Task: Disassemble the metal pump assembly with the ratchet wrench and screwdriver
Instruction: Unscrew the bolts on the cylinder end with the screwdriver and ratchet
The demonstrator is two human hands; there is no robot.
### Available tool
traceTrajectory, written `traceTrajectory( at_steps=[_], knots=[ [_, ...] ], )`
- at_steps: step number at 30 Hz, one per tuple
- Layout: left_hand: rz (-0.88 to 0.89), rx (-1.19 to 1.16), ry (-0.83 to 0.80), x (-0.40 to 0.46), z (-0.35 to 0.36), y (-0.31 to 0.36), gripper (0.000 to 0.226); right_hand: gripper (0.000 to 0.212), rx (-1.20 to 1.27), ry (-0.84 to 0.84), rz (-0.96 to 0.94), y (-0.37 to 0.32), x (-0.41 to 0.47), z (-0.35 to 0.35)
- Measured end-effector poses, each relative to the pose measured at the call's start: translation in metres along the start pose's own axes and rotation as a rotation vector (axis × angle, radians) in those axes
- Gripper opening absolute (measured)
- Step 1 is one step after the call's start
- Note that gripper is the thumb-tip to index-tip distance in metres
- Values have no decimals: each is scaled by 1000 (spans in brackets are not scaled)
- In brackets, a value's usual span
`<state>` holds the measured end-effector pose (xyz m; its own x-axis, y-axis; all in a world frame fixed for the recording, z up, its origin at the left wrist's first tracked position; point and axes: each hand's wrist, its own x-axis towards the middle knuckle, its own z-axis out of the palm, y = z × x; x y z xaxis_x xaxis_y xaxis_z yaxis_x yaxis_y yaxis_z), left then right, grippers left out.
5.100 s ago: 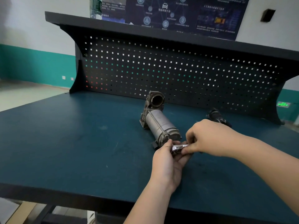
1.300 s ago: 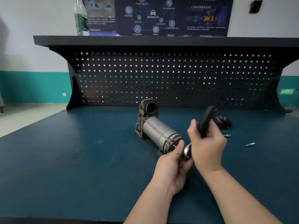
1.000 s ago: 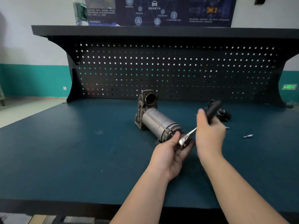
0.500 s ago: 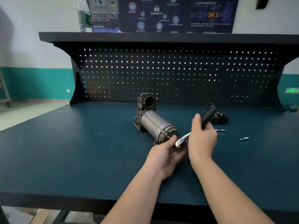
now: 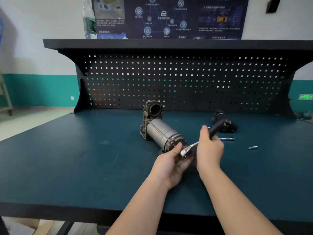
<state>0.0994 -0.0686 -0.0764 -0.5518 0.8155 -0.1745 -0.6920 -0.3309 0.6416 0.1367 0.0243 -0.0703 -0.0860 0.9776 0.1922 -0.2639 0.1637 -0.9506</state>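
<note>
Head view: lying mid-workbench [image 5: 67, 163], grey metal pump assembly [image 5: 160, 130], cylinder toward camera, round port facing up behind. Gripping ratchet wrench [image 5: 199, 141] handle, right hand [image 5: 209, 150], fingers curled. Pinching wrench head at cylinder's near end, left hand [image 5: 170, 164].

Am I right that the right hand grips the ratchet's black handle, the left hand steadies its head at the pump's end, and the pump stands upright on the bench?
Not quite. The head view shows the pump lying on its side on the bench, not upright. The rest holds: the right hand grips the ratchet by its black handle, and the left hand steadies its head at the pump's end.
</note>
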Motion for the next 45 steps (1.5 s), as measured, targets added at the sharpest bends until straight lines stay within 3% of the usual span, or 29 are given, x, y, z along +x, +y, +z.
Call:
traceTrajectory(
  at_steps=[1,2,3,6,7,8,10,12,14,16,17,18,21,22,23,24,25,28,29,30,31,33,35,37,41,42,43,44,45],
  knots=[
    [-1,2,3,1,1,-1,19,31,-7,7,144,-1,4,-1],
    [2,1,7,1,1,-2,19,33,-41,13,133,-2,4,-2],
    [8,-3,10,1,1,-2,19,34,-84,34,-78,-3,1,-2],
    [27,49,10,0,-2,-1,17,38,-244,-35,-1074,-1,-22,-2],
    [33,69,19,-1,-3,1,21,38,-276,-76,-1249,-1,-26,0],
    [39,79,30,-1,-4,2,27,38,-272,-116,-1298,-2,-27,2],
    [31,47,30,-1,-4,2,29,36,-181,-125,-1044,-3,-26,3],
    [11,-9,15,-1,-1,1,14,35,-64,-54,-553,-2,-17,2],
    [-3,-29,9,1,0,0,15,33,17,5,-49,4,0,1],
    [-2,-16,7,3,-1,-1,18,31,103,3,288,5,9,0],
    [1,-12,8,3,-1,-2,18,31,73,-5,280,3,8,0],
    [5,-15,8,3,-2,-2,18,32,-1,-2,114,3,5,-1],
    [2,-14,-8,1,-5,-1,18,36,-129,-49,-788,-3,-16,-4],
    [-3,-12,-17,0,-5,0,16,36,-152,-85,-996,-4,-20,-3],
    [-4,-11,-19,-1,-5,1,15,36,-161,-108,-1065,-4,-22,-3],
    [-3,-14,-14,-1,-5,1,14,36,-161,-100,-979,-2,-21,-2],
    [-2,-21,-3,-1,-5,2,13,36,-132,-68,-769,-3,-19,-1],
    [-22,-54,5,0,-4,1,15,34,33,-11,91,-3,-3,-4],
    [-25,-60,3,0,-4,0,15,34,46,-8,213,-3,1,-4],
    [-24,-69,0,0,-4,0,15,34,25,-12,183,-4,2,-5],
    [-20,-78,-3,1,-4,0,15,35,-30,-9,-10,-4,-1,-5],
    [-5,-82,-18,0,-4,1,14,38,-130,-30,-603,-5,-15,-7],
    [1,-74,-34,-2,-4,2,12,38,-160,-88,-962,-4,-23,-5],
    [7,-78,-22,-2,-3,2,12,37,-110,-114,-851,-4,-20,-2],
    [4,-119,1,0,-2,0,11,35,104,-51,68,0,0,-2],
    [6,-120,4,1,-2,0,11,35,112,-47,211,1,4,-3],
    [8,-119,8,2,-3,0,12,36,94,-46,226,-1,4,-3],
    [11,-118,8,2,-3,-1,13,36,40,-48,87,-1,2,-5],
    [12,-116,0,2,-4,-1,13,37,-38,-35,-196,-2,-2,-6]
  ],
)
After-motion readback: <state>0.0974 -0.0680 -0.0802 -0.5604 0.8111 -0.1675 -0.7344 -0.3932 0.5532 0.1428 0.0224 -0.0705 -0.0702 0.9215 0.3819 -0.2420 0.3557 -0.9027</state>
